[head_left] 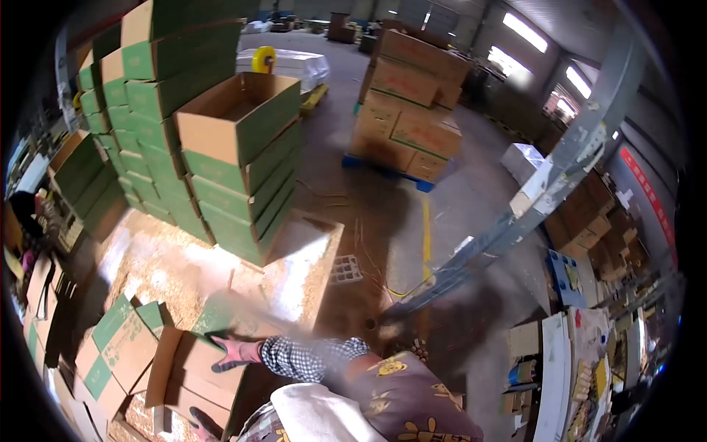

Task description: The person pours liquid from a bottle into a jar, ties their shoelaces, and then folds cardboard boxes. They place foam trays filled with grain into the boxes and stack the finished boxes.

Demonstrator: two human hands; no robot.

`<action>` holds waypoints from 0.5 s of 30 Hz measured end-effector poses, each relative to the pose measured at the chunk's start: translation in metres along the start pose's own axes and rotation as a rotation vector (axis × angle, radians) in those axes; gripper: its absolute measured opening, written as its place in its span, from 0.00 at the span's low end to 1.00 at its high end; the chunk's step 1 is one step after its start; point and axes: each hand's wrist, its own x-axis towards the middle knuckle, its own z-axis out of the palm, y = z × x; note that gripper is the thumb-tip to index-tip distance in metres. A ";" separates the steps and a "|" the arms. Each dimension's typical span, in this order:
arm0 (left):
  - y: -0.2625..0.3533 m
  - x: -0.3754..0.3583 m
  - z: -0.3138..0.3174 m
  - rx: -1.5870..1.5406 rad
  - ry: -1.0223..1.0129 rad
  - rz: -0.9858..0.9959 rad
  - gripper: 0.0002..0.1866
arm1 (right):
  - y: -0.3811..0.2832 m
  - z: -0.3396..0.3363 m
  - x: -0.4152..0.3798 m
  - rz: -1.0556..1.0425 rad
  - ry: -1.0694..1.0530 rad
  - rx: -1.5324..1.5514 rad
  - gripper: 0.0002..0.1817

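Note:
My right hand (237, 352), in a pink and dark glove under a checkered sleeve, lies with fingers spread against the upper edge of a cardboard box (199, 376). The box is brown inside, and its flap stands up at the left. Low in the view, my left hand (204, 425), gloved alike, touches the near part of the same box with its fingers stretched out; the rest of it is cut off. Left of the box lie flattened green and brown cartons (121, 346). A blurred streak crosses just above my right sleeve.
Tall stacks of green boxes (158, 140) stand ahead on a worn board (317, 272), with an open-topped box (243, 118) on the nearer stack. Brown cartons (412, 110) sit on a blue pallet. A slanting metal post (508, 228) rises at right, near a cluttered workbench (582, 368).

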 end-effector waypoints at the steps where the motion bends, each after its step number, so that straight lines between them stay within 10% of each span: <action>1: 0.006 0.001 0.004 -0.127 -0.010 -0.026 0.30 | 0.003 -0.007 -0.017 -0.094 -0.076 0.344 0.60; 7: 0.077 0.017 -0.022 -0.758 -0.102 0.038 0.31 | -0.070 -0.114 -0.062 -0.099 0.029 0.710 0.48; 9: 0.133 0.034 -0.027 -0.864 -0.091 0.187 0.32 | -0.113 -0.194 -0.082 -0.204 -0.230 0.920 0.38; 10: 0.163 0.044 -0.026 -0.904 -0.077 0.278 0.32 | -0.132 -0.228 -0.094 -0.640 -0.058 0.846 0.35; 12: 0.227 0.063 -0.017 -0.947 -0.032 0.496 0.33 | -0.149 -0.308 -0.108 -0.880 0.575 0.364 0.21; 15: 0.330 0.090 -0.001 -0.704 0.168 0.913 0.34 | -0.152 -0.438 -0.077 -0.812 1.229 0.699 0.15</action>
